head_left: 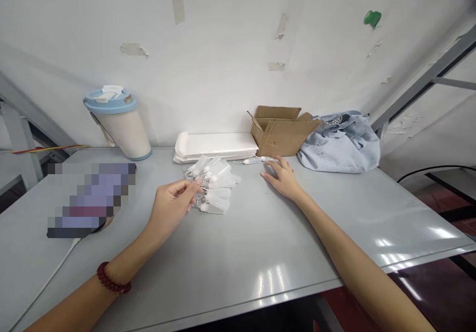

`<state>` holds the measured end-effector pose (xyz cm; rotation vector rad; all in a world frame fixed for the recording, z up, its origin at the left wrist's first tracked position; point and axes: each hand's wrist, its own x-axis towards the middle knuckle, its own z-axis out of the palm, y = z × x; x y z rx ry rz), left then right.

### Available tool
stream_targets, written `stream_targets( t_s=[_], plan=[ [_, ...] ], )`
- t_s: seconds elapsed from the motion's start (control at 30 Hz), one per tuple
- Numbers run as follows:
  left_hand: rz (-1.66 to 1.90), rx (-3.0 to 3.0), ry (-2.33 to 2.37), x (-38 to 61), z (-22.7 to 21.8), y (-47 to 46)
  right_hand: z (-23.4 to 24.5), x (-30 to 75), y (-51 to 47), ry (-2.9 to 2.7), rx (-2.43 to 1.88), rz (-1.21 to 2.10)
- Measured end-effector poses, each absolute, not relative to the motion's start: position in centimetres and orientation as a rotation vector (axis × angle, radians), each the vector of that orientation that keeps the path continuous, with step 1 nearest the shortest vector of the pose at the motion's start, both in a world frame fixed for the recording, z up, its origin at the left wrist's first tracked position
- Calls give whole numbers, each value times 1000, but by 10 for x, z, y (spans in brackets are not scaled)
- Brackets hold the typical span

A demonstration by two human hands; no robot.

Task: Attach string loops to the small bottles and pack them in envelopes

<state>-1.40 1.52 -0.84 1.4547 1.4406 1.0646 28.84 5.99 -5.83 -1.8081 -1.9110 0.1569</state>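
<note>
A pile of small translucent plastic tubes [217, 180] with thin white cords lies mid-table. My left hand [174, 200] is at the pile's left side, thumb and fingertips pinched together on a white cord [200, 190]. Which tube that cord belongs to, I cannot tell. Farther right, by the cardboard box, lie a couple more of these clear tubes [253, 161]. My right hand [283, 175] rests just beside them with its fingers spread; the fingertips are close to one tube, and whether they touch it is unclear.
A stack of flat white cartons [219, 145] lies against the wall beside an open cardboard box [284, 136]. Pale blue cloth [342, 146] is bundled on the right. A blue-lidded cup [124, 123] stands at left, behind a blurred-out phone-like device [94, 200] with a white cable [48, 282].
</note>
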Motion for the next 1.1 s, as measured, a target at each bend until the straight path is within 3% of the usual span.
stream_targets(
  t_s=[0.77, 0.87, 0.97, 1.1],
  plan=[
    [952, 1546, 1391, -7, -2, -1, -33, 278, 41, -1581, -1644, 221],
    [948, 1544, 1379, -7, -3, 0, -21, 262, 28, -1601, -1534, 409],
    [941, 1538, 1345, -5, -2, 1, -12, 245, 15, -1513, -1306, 966],
    [881, 1497, 1304, -5, -3, 0, -8, 230, 3, -1512, -1184, 1289]
  ],
)
